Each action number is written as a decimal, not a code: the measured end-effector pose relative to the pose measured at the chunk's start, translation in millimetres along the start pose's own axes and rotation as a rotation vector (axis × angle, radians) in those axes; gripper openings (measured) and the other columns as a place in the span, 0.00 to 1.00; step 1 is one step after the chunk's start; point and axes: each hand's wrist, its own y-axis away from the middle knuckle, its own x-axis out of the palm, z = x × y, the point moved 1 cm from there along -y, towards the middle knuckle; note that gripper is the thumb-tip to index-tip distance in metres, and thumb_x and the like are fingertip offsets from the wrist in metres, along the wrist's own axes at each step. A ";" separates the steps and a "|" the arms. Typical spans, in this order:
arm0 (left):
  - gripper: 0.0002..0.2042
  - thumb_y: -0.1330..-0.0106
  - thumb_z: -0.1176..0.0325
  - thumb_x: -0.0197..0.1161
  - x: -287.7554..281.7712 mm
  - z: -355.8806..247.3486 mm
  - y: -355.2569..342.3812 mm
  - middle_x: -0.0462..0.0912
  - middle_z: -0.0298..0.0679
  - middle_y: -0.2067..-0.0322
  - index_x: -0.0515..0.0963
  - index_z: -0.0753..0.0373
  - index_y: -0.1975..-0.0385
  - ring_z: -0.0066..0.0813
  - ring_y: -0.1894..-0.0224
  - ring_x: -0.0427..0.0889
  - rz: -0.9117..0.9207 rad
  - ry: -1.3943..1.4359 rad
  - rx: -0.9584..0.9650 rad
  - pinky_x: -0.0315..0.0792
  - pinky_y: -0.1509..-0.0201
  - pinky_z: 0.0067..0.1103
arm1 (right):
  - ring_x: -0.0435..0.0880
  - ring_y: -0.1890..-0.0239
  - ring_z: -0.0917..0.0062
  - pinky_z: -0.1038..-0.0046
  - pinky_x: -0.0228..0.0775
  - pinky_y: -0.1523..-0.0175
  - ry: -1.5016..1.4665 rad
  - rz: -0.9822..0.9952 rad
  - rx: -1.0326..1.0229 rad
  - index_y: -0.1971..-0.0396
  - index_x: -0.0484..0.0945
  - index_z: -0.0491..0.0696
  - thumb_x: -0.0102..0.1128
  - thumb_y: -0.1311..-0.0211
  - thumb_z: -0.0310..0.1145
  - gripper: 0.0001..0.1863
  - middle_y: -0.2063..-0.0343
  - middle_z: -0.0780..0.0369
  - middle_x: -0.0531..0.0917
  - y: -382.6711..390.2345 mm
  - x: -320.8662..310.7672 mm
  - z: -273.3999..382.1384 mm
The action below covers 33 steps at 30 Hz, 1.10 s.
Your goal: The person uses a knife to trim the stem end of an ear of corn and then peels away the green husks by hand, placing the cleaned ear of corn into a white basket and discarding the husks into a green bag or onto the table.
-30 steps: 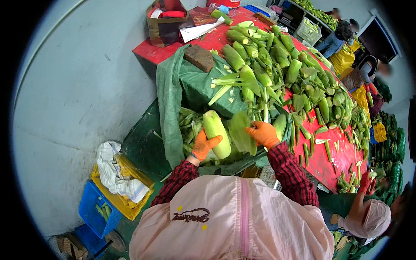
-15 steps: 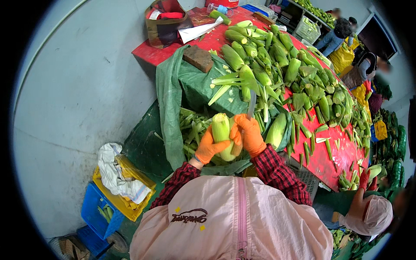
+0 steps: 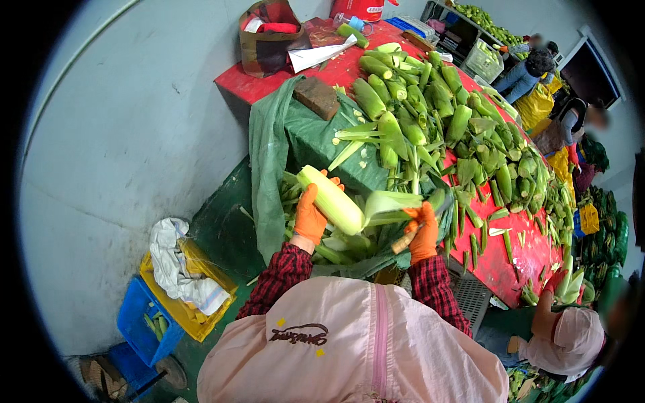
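corn cob (image 3: 331, 201) in the left grip (image 3: 310, 215), knife (image 3: 404, 240) in the right grip (image 3: 423, 235)

the left grip, in an orange glove, is closed around the pale green corn cob, which lies at a slant, one end far and to the left, the other nearer and to the right. from that nearer end loose husk leaves (image 3: 392, 201) reach across to the right grip. the right grip, gloved in orange too, is wrapped around the knife's tan handle, which pokes out on its near left side; whether its fingers also pinch the leaves, i cannot tell.

beneath both grips, cut husks (image 3: 336, 254) lie in the opening of a green cloth (image 3: 267, 141) that drapes over the left part of the red bench (image 3: 245, 82). a brown block (image 3: 317, 98) rests on the cloth. a big heap of green ears (image 3: 459, 124) spreads over the bench to the right. at its far left stands a dark bag (image 3: 265, 57), with a white sheet (image 3: 322, 55) beside it.

on the floor to the left, a yellow crate (image 3: 218, 322) with a white cloth (image 3: 168, 252) over it stands beside a blue crate (image 3: 134, 309). at the near right is a co-worker in a pink cap (image 3: 574, 339)
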 end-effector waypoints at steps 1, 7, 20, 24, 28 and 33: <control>0.35 0.37 0.48 0.64 1.6 -2.0 -0.1 0.75 0.49 0.46 0.62 0.59 0.35 0.45 0.44 0.75 0.038 0.004 -0.030 0.67 0.37 0.39 | 0.68 0.88 0.83 0.81 0.60 0.82 0.129 0.116 0.044 0.59 0.79 0.42 0.52 0.34 0.51 0.23 0.70 0.57 0.86 11.9 17.9 10.3; 0.32 0.36 0.52 0.61 51.8 12.5 1.6 0.77 0.48 0.48 0.63 0.60 0.35 0.37 0.46 0.78 0.234 -0.077 -0.114 0.70 0.39 0.34 | 0.73 0.83 0.86 0.83 0.65 0.80 0.769 0.649 0.267 0.42 0.72 0.39 0.65 0.42 0.44 0.32 0.54 0.57 0.81 41.1 86.4 45.9; 0.25 0.36 0.66 0.56 83.0 -13.4 -24.4 0.82 0.48 0.55 0.67 0.60 0.37 0.45 0.54 0.82 0.451 -1.630 0.117 0.74 0.51 0.29 | 0.71 0.82 0.90 0.83 0.65 0.78 0.800 0.505 -0.077 0.47 0.78 0.48 0.73 0.49 0.45 0.30 0.74 0.68 0.82 39.9 57.4 26.4; 0.25 0.37 0.68 0.57 95.4 -7.0 -20.4 0.82 0.50 0.60 0.68 0.57 0.38 0.47 0.58 0.82 0.469 -1.235 0.119 0.74 0.54 0.30 | 0.80 0.74 0.83 0.78 0.73 0.67 0.852 0.474 -0.088 0.45 0.77 0.48 0.73 0.52 0.48 0.34 0.70 0.64 0.84 36.3 51.6 26.1; 0.23 0.38 0.69 0.57 91.6 1.0 -21.3 0.82 0.50 0.61 0.71 0.57 0.40 0.48 0.59 0.82 0.456 -1.286 0.061 0.75 0.56 0.30 | 0.85 0.62 0.72 0.74 0.74 0.53 0.995 0.462 -0.319 0.42 0.74 0.49 0.73 0.54 0.53 0.39 0.64 0.59 0.86 28.5 41.5 16.7; 0.14 0.33 0.70 0.58 104.7 -9.6 -16.6 0.84 0.37 0.60 0.77 0.67 0.50 0.25 0.62 0.82 0.421 -1.637 0.171 0.74 0.59 0.22 | 0.86 0.60 0.68 0.72 0.75 0.51 0.990 0.487 -0.346 0.41 0.72 0.50 0.71 0.54 0.54 0.40 0.61 0.57 0.85 33.0 41.1 18.9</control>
